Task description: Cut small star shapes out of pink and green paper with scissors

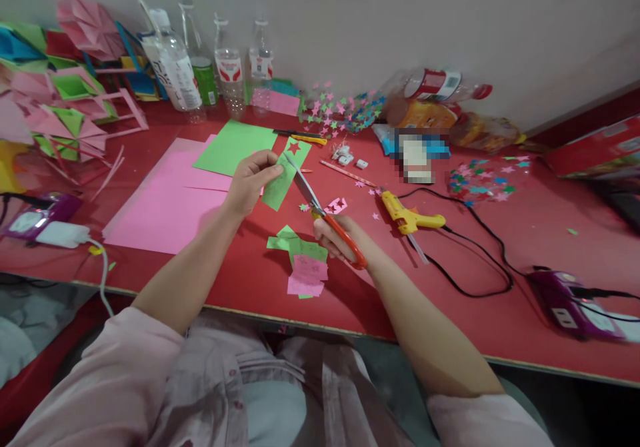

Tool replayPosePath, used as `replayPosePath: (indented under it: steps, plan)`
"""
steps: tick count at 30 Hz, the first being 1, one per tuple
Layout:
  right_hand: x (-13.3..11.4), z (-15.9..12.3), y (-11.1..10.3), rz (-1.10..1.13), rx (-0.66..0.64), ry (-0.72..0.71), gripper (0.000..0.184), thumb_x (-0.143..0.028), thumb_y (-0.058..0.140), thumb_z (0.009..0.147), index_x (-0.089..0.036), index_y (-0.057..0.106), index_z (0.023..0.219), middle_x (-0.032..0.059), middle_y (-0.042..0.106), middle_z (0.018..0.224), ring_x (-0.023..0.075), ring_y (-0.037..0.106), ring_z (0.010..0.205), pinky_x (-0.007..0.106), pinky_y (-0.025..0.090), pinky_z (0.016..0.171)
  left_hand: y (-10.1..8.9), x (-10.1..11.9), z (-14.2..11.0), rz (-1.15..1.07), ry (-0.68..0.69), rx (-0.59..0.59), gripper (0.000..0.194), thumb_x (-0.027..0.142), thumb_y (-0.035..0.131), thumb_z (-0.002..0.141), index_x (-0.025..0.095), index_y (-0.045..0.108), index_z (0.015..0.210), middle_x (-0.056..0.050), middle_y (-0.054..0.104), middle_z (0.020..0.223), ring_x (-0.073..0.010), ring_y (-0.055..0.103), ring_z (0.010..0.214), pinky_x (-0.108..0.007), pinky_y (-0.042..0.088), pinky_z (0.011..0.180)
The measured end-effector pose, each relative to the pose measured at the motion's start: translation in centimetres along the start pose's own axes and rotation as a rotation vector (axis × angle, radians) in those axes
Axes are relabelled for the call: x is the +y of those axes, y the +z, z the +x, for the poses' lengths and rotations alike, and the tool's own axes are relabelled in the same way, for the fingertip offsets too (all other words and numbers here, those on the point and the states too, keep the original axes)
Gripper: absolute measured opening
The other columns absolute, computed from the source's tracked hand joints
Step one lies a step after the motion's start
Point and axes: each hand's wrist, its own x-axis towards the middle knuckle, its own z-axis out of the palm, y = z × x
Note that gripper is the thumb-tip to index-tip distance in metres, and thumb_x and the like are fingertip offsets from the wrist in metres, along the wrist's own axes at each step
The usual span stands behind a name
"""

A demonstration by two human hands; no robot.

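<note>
Pinched in my left hand [254, 179] is a green paper strip [278, 189] with a star-shaped hole near its upper end. My right hand [334, 237] grips the orange-handled scissors [344, 235], whose blades point up and left to the strip's edge. Whether the blades touch the paper I cannot tell. Below the hands lie green paper scraps [295, 247] and pink paper scraps [307, 276] in an overlapping heap. A pink scrap with star cut-outs [337, 205] rests just beyond my right hand.
Pink sheets [150, 207] and a green sheet [233, 147] lie to the left. A yellow glue gun [407, 215] with a black cord sits on the right. Bottles [230, 77] line the wall beside folded paper crafts [65, 100]. Paper stars [333, 110] are piled at the back.
</note>
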Motion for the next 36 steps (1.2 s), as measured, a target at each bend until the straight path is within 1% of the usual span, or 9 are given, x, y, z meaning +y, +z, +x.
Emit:
replayPosePath:
  steps: [4, 9, 17, 24, 32, 36]
  plan:
    - [0.5, 0.2, 0.4, 0.043, -0.023, -0.008, 0.045, -0.061, 0.053, 0.087, -0.022, 0.048, 0.067, -0.0085, 0.038, 0.037, 0.0071, 0.032, 0.030, 0.022, 0.032, 0.036, 1.0, -0.1, -0.5, -0.054, 0.002, 0.052, 0.021, 0.027, 0.068, 0.071, 0.019, 0.051, 0.062, 0.004, 0.041, 0.060, -0.0070, 0.038, 0.056, -0.021, 0.034, 0.055]
    - [0.8, 0.3, 1.1, 0.110, -0.009, 0.044, 0.048, -0.067, 0.053, 0.086, -0.022, 0.048, 0.068, -0.0082, 0.038, 0.037, 0.0074, 0.031, 0.029, 0.023, 0.030, 0.033, 1.7, -0.1, -0.9, -0.064, -0.028, 0.077, 0.028, 0.034, 0.070, 0.073, 0.019, 0.049, 0.063, 0.005, 0.041, 0.058, -0.0061, 0.038, 0.053, -0.021, 0.035, 0.052]
    - [0.9, 0.3, 1.7, 0.119, 0.004, 0.030, 0.054, -0.074, 0.050, 0.083, -0.023, 0.047, 0.067, -0.0077, 0.037, 0.037, 0.0076, 0.031, 0.029, 0.023, 0.028, 0.032, 1.7, -0.4, -1.0, -0.064, -0.015, 0.068, 0.029, 0.035, 0.070, 0.075, 0.020, 0.049, 0.062, 0.006, 0.041, 0.055, -0.0056, 0.039, 0.051, -0.021, 0.037, 0.052]
    - [0.9, 0.3, 2.2, 0.093, 0.042, 0.020, 0.060, -0.082, 0.047, 0.078, -0.023, 0.042, 0.064, -0.0076, 0.034, 0.034, 0.0083, 0.033, 0.030, 0.023, 0.031, 0.032, 1.9, -0.4, -0.9, -0.088, -0.006, 0.067, 0.028, 0.034, 0.071, 0.074, 0.020, 0.051, 0.061, 0.006, 0.042, 0.053, -0.0055, 0.040, 0.049, -0.021, 0.037, 0.052]
    - [0.9, 0.5, 2.0, 0.091, 0.056, 0.045, 0.061, -0.082, 0.050, 0.076, -0.024, 0.041, 0.062, -0.0080, 0.032, 0.036, 0.0075, 0.030, 0.029, 0.022, 0.026, 0.028, 1.8, -0.4, -1.0, -0.089, -0.024, 0.074, 0.029, 0.036, 0.072, 0.074, 0.019, 0.051, 0.062, 0.006, 0.042, 0.053, -0.0055, 0.040, 0.050, -0.020, 0.038, 0.052]
    - [0.8, 0.4, 2.0, 0.109, 0.061, 0.018, 0.062, -0.083, 0.051, 0.075, -0.023, 0.041, 0.063, -0.0087, 0.031, 0.036, 0.0069, 0.029, 0.029, 0.021, 0.027, 0.028, 1.8, -0.5, -0.9, -0.121, -0.017, 0.073, 0.032, 0.038, 0.074, 0.072, 0.019, 0.052, 0.061, 0.007, 0.043, 0.052, -0.0048, 0.041, 0.049, -0.020, 0.038, 0.052]
